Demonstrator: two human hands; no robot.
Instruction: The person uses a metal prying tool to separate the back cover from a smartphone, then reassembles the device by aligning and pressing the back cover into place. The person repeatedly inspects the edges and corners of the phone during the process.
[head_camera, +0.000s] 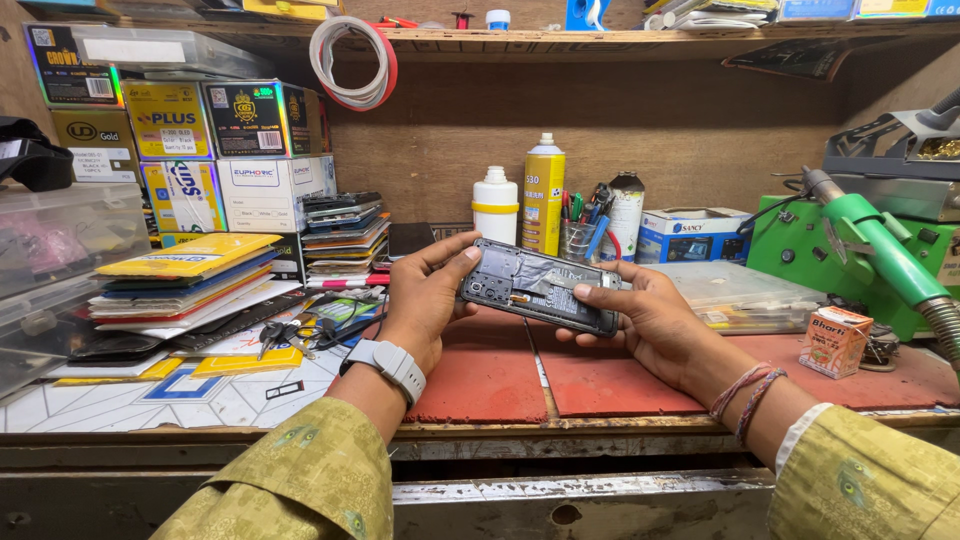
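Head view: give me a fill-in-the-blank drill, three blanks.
1. Both hands hold an opened phone with its back cover ____.
2. The left hand has a ____ watch on its wrist.
3. Under the right hand, the bench is covered by a ____ mat.

Missing words: off; white; red

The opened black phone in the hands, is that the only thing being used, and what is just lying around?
In use: opened black phone with its back cover off, held by left hand and right hand.

Lying about: white plastic bottle, yellow spray can, small orange carton, bunch of keys.
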